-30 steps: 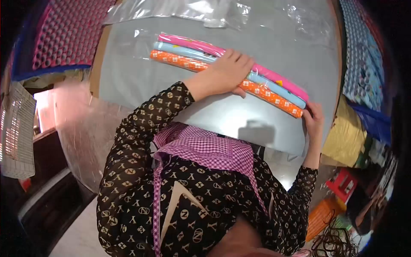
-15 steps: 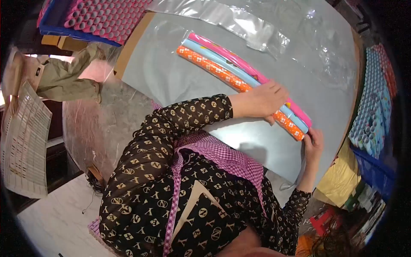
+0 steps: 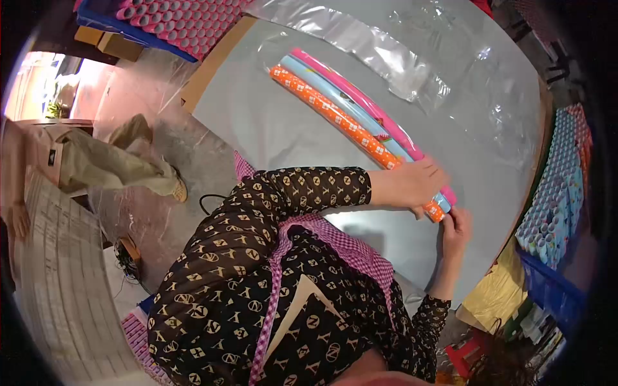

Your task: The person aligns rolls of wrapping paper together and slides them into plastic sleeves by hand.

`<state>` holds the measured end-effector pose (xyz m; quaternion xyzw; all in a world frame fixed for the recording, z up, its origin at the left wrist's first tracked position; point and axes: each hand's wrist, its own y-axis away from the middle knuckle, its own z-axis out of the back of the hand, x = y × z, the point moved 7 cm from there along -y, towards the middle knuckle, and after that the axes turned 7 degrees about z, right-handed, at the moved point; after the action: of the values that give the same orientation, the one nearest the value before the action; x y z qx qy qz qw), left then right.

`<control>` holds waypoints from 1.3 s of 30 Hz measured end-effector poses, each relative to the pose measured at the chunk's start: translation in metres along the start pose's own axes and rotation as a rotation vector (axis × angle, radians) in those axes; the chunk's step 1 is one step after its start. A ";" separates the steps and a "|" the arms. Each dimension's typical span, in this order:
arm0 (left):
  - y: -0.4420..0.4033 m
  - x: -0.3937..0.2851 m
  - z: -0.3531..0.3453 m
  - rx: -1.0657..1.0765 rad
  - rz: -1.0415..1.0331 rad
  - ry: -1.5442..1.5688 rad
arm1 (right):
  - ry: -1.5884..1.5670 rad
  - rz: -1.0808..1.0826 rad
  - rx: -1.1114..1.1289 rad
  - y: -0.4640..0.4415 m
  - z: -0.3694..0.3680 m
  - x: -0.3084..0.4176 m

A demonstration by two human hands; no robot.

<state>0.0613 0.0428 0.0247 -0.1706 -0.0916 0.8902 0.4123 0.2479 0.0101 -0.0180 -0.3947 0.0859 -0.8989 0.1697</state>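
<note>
Three rolls of patterned wrapping paper lie side by side on the grey tabletop: an orange roll (image 3: 335, 114), a light blue roll (image 3: 344, 98) and a pink roll (image 3: 367, 103). Clear film seems to cover them and glints beyond their far left ends. My left hand (image 3: 417, 183) is closed over all three near their right ends, palm down. At those ends, my right hand (image 3: 454, 231) has its fingers bent against the orange and blue rolls. Whatever it pinches there is too small to make out.
Clear plastic film (image 3: 386, 55) spreads across the far side of the table (image 3: 251, 122). A blue crate (image 3: 138, 32) of pink rolls stands at upper left, and stacked blue rolls (image 3: 547, 193) at right. Another person's legs (image 3: 106, 164) show at left, beside a striped sheet (image 3: 64, 276).
My left hand has slid towards the right ends of the rolls, so less of them shows beyond it. The person at left has shifted, and the camera view has turned slightly.
</note>
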 end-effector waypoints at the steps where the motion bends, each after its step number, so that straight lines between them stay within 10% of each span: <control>1: -0.001 -0.001 0.000 -0.007 0.013 0.021 | 0.000 0.000 0.004 0.000 0.000 0.002; 14: 0.015 0.022 0.011 -0.036 -0.009 0.291 | 0.196 0.045 0.163 -0.017 -0.012 0.037; 18: 0.012 0.055 0.001 0.284 0.049 0.130 | 0.214 0.105 0.118 -0.035 -0.020 0.049; 39: 0.014 0.031 0.003 0.113 -0.051 0.045 | 0.101 0.229 0.002 -0.044 -0.054 0.055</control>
<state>0.0321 0.0575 0.0161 -0.1647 -0.0364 0.8791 0.4459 0.1627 0.0312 -0.0042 -0.3362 0.1378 -0.8925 0.2672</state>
